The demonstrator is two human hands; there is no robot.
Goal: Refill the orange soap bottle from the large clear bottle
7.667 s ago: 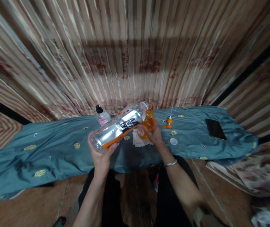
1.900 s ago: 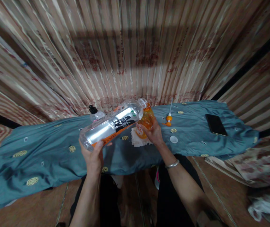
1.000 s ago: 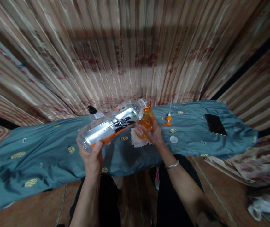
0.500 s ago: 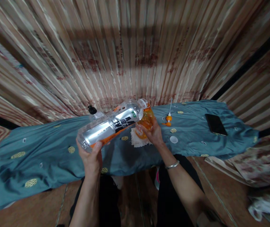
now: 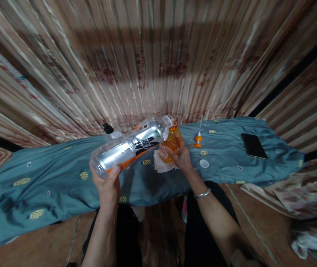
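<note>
My left hand [image 5: 107, 181] is closed round the base of a large clear plastic bottle [image 5: 119, 152] with a silver and orange label. The bottle is tilted, its mouth up to the right at the neck of an orange see-through bottle [image 5: 172, 139]. My right hand [image 5: 179, 154] grips that orange bottle, which stands upright on a folded white cloth [image 5: 162, 167]. Whether liquid runs between the two mouths I cannot tell. To the right of my right hand lies an orange pump top [image 5: 198, 139] with a clear tube. A round white cap [image 5: 204, 163] is nearer to me.
Behind the clear bottle stands a pump bottle with a black top [image 5: 108, 128]. A dark phone or tablet [image 5: 253, 145] lies at the right on the blue-green patterned cloth [image 5: 225, 148] covering the bench. A striped curtain [image 5: 158, 55] hangs close behind.
</note>
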